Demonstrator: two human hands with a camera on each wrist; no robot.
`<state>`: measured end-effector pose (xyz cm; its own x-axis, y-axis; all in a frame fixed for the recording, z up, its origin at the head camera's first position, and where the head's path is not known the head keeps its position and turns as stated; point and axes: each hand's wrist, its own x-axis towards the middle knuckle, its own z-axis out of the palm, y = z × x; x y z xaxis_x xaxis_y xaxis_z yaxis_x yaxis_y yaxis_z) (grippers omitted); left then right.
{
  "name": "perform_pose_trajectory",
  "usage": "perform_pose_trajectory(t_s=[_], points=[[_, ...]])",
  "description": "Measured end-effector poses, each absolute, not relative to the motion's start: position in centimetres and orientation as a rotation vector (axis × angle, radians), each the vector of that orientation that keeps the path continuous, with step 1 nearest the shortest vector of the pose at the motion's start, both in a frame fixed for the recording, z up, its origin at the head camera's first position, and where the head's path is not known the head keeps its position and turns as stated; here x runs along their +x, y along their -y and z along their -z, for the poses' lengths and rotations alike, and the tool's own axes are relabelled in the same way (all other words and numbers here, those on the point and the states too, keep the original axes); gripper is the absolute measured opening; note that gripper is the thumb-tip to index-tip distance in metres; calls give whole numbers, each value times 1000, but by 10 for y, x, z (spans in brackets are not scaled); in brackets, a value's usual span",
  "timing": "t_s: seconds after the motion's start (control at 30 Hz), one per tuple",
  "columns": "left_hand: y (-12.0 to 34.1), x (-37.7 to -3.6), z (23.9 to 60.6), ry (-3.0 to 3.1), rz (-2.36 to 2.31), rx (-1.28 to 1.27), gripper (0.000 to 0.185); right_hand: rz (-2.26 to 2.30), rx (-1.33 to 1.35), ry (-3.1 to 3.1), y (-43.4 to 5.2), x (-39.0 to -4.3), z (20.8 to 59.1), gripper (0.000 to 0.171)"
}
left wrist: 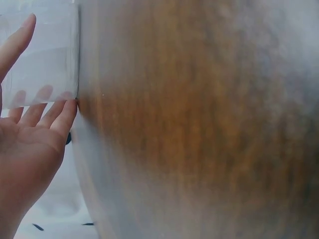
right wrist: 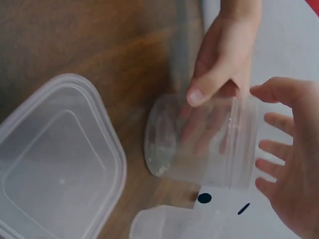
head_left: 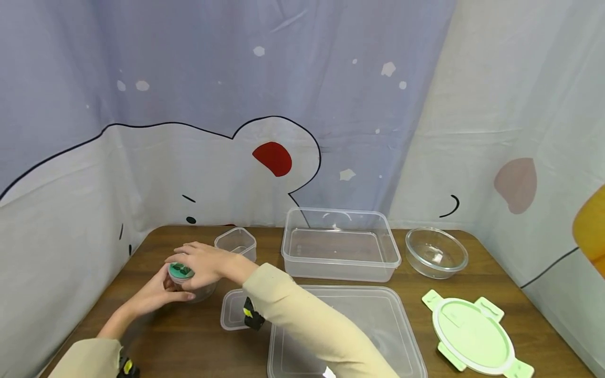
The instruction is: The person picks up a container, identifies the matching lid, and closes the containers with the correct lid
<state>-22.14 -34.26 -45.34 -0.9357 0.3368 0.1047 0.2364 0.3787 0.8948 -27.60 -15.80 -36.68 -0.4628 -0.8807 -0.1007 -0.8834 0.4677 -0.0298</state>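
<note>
Big flat lid (head_left: 359, 336) nearest camera, under right sleeve. Jar (head_left: 189, 281) upright on table (head_left: 189, 341), far left. Left hand (head_left: 158, 294) grasps jar wall, thumb and fingers wrapped. Right hand (head_left: 203, 262) directly above jar mouth, fingers spread, holding nothing; green lid (head_left: 180, 271) beneath palm. Small tub (head_left: 236, 242) just behind.

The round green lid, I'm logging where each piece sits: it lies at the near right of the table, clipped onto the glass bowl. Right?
Not clipped on. In the head view the round green lid lies at the near right of the table by itself, while the glass bowl stands open behind it, apart from it.
</note>
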Motion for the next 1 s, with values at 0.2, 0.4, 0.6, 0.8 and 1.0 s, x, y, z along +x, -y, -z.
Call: perform_pose_trajectory(t_s=[0.2,0.4,0.6,0.8,1.0], points=[[343,-223,456,-2550,-1618,525,91,-96,-1588,-2563,156,-281,361,57],[343,-224,457,-2538,-1638,531,92,-195,-1571,-2721,157,-274,362,56],[340,-222,453,-2567,-1616,502,91,-278,-1435,-2918,162,-265,366,57],[338,-222,452,-2584,-1591,434,92,-223,-1306,-3085,165,-262,378,59],[341,-223,452,-2615,-1561,421,93,-157,-1319,-3096,164,-262,387,66]])
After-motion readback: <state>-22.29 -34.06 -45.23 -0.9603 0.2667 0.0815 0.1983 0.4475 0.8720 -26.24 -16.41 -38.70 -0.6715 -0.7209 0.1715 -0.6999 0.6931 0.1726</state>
